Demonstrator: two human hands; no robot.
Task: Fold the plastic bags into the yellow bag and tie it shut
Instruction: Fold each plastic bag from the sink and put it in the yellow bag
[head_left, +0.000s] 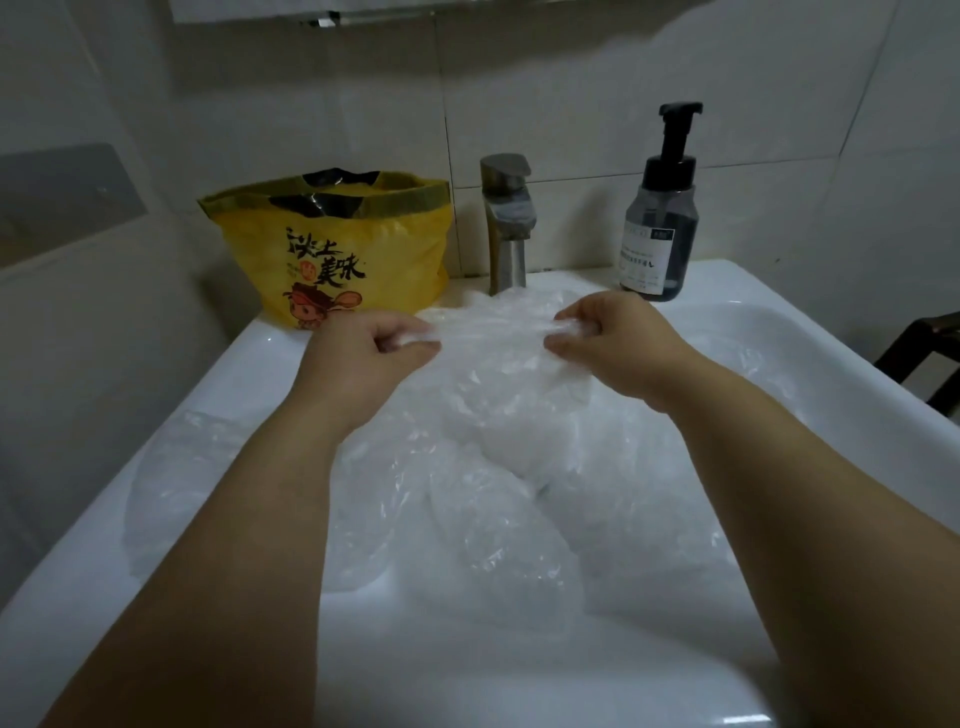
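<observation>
A yellow bag (337, 254) with printed characters and a cartoon figure stands open-topped on the sink's back left corner. A heap of clear plastic bags (483, 467) fills the basin. My left hand (363, 358) and my right hand (618, 343) each pinch the upper edge of one clear bag (498, 332), holding it stretched between them just in front of the faucet. The bag's lower part hangs down into the heap.
A metal faucet (506, 223) stands at the back of the white sink (244, 374). A dark pump bottle (662, 218) sits at the back right. Tiled wall lies behind; a dark piece of furniture (930, 353) shows at the right edge.
</observation>
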